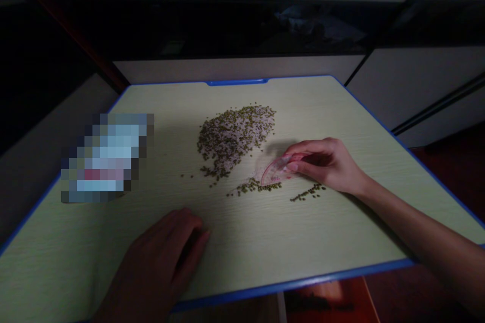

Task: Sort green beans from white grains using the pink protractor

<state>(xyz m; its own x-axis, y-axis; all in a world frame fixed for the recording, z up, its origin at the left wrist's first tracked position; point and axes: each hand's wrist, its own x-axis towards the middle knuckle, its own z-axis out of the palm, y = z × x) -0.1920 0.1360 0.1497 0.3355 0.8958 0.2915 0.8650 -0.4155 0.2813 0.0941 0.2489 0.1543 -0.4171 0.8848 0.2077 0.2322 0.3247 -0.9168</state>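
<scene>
My right hand (329,164) pinches a clear pinkish plastic piece with a curved red edge, like a protractor (276,171), between thumb and fingers. Its lower edge meets a short line of small green beans (246,187), probably mung beans, with a few pale grains among them. Just beyond lies a heap of pale grains mixed with green beans (235,136), the grains looking like rice. A separate row of green beans (307,193) lies below my right hand. In shadow at the near left, my left hand (162,247) rests on the table, fingers loosely bent and thumb apart, holding nothing visible.
The pale table (371,222) has a blue rim and a blue handle (238,82) at its far edge. On the left lies a blurred-out bright object (109,156). Cabinet fronts (235,68) stand behind. An orange-red container (329,300) shows below the near edge.
</scene>
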